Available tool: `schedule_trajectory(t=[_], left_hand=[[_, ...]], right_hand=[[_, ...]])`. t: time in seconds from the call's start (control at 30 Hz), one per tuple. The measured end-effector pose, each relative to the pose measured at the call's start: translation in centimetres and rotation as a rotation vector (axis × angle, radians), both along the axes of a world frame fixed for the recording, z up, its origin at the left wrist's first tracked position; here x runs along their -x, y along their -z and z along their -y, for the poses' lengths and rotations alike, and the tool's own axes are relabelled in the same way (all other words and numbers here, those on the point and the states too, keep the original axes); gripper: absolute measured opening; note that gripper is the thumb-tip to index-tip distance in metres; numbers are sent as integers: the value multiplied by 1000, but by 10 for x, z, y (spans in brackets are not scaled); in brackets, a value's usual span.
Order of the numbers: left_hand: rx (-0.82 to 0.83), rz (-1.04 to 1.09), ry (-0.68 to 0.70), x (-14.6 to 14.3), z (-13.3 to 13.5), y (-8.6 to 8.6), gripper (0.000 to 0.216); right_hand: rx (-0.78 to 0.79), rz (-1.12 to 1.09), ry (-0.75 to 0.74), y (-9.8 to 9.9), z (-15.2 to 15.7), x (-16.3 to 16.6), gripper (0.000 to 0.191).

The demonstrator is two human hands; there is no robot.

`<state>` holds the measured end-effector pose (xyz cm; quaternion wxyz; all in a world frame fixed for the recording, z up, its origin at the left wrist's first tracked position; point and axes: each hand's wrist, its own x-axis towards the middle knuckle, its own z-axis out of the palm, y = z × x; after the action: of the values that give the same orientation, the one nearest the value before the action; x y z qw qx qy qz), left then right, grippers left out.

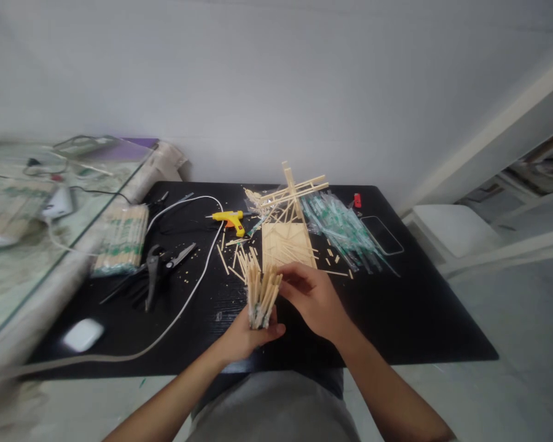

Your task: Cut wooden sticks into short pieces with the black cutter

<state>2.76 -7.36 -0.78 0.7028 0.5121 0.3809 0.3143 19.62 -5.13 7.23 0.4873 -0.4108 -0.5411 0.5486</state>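
Note:
A bundle of wooden chopsticks (262, 291), its lower part in clear plastic, stands nearly upright in my left hand (246, 337). The fingers of that hand wrap round the lower part, with the thumb across the front. My right hand (313, 298) reaches in from the right, thumb and forefinger pinched at the upper end of a chopstick on the bundle's right side. Just beyond the hands lies a flat wooden panel (283, 236) with loose sticks on it. Behind it rises a crossed frame of glued sticks (291, 190).
On the black table (373, 319) lie a yellow glue gun (230, 220), pliers (153, 276), a pack of chopsticks (122, 239), a heap of green-printed wrappers (338, 224) and a red object (357, 200). A white cable (188, 301) crosses the left side. A glass-topped surface (74, 258) adjoins.

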Motion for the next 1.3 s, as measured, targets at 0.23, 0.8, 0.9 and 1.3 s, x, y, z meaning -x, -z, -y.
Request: schedule_trajectory(t=[0.23,0.8,0.9,1.3], left_hand=[[95,33,-10,1,1,4,42],[461,265,377,21,1,29,41],[456,255,349,21,2,30,39],[335,166,183,8,-3,16,34]], right_hand=[[47,20,-87,14,3,2,19],[40,-109,-100,-4,2,16,31],[-24,-27,-131,-3,3,12,26],[-2,-257,-131,11,3,8,32]])
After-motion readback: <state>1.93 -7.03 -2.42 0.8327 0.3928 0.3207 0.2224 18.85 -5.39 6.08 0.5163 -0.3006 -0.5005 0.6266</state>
